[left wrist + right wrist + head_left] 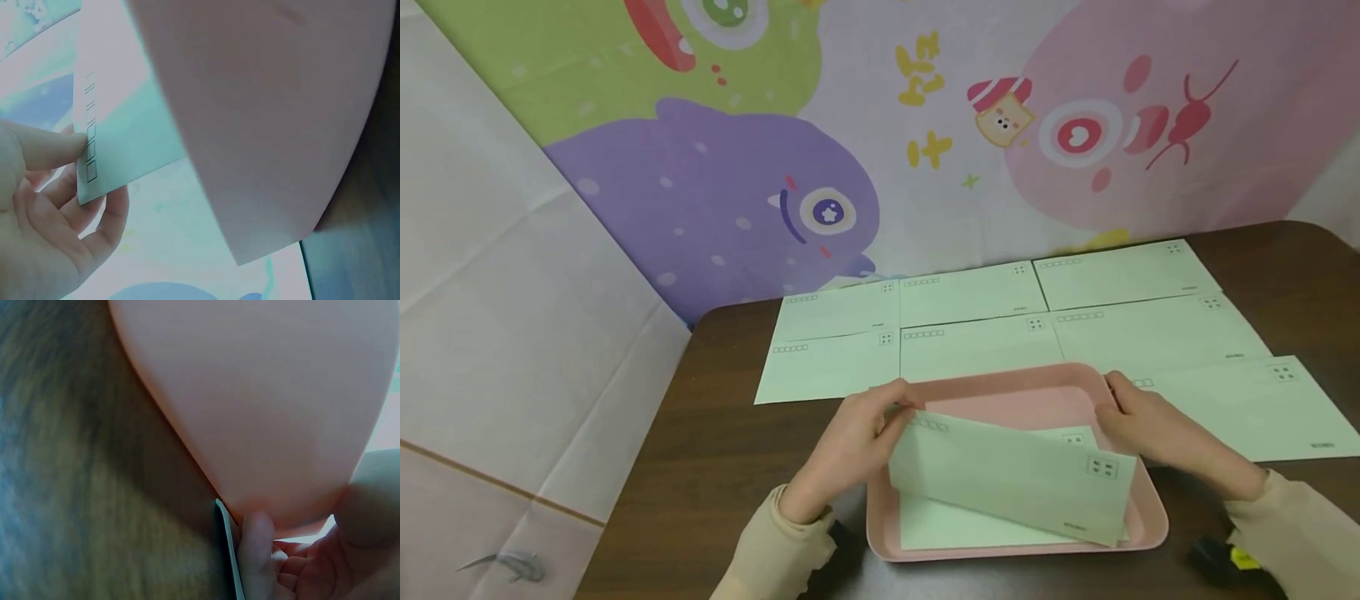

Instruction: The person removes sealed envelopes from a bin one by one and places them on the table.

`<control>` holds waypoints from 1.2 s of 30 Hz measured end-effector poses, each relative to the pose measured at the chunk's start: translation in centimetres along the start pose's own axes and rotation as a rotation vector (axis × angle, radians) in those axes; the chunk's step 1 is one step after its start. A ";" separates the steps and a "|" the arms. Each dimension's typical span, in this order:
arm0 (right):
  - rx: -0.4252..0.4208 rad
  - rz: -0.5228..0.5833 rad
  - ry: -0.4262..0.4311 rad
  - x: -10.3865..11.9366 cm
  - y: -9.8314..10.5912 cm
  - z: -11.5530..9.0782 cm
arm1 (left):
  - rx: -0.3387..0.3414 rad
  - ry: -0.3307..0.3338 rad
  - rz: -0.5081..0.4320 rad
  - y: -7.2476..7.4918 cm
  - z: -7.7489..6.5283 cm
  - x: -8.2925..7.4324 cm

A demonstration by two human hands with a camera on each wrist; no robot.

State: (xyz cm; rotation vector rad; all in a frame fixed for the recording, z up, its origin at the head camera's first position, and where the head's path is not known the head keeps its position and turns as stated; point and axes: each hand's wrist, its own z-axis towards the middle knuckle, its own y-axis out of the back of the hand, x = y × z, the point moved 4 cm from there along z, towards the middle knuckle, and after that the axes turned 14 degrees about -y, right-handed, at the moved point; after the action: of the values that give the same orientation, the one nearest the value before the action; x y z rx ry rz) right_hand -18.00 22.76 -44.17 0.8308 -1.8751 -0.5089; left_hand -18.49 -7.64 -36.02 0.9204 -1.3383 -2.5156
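My left hand (853, 433) pinches the top left corner of a pale green envelope (1015, 479) between thumb and fingers. This envelope slants over a pink tray (1000, 398), its right end low near the tray's right wall. Beneath it, at least one more pale envelope (962, 529) lies in the tray, partly covered. My right hand (1153, 425) grips the tray's far right corner. In the left wrist view the pinched envelope (134, 134) shows its row of small boxes beside the tray wall (269, 125). The right wrist view has my fingers at the tray's underside (262, 412).
Several envelopes (973, 292) lie in rows along the back of the dark wooden table (700, 467). Another envelope (1262, 408) lies right of the tray, partly under my right hand. Behind stands a cartoon-printed cloth (925, 192). A black and yellow object (1225, 558) sits near my right sleeve.
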 end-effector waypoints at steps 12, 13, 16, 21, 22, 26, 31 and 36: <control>-0.009 0.005 0.037 0.0 -0.2 -0.1 | -0.169 -0.018 -0.018 2.0 -0.2 0.0; -0.012 0.005 0.032 0.0 -0.2 -0.1 | -0.185 -0.018 -0.028 2.2 -0.3 0.0; -0.013 0.014 0.018 0.0 -0.3 -0.1 | -0.231 -0.012 -0.045 2.8 -0.4 0.3; 0.011 0.052 0.003 0.1 -0.2 -0.1 | -0.304 -0.003 -0.006 4.2 -0.8 0.9; 0.013 0.054 0.002 0.1 -0.2 -0.1 | -0.317 -0.003 0.010 4.6 -0.9 1.0; 0.000 0.045 0.008 0.2 -0.1 -0.2 | -0.362 0.001 0.093 5.9 -1.1 1.4; -0.005 0.048 0.020 0.2 -0.1 -0.2 | -0.427 0.007 0.132 7.4 -1.6 1.9; -0.008 0.045 0.031 0.2 -0.1 -0.2 | -0.481 0.032 0.150 8.8 -2.2 2.5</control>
State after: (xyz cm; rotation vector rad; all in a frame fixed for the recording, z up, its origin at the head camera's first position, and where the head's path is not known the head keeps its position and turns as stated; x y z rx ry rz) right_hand -17.89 22.60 -44.03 0.7856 -1.8577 -0.4732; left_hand -20.52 -15.42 -31.10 0.7206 -0.7050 -2.5167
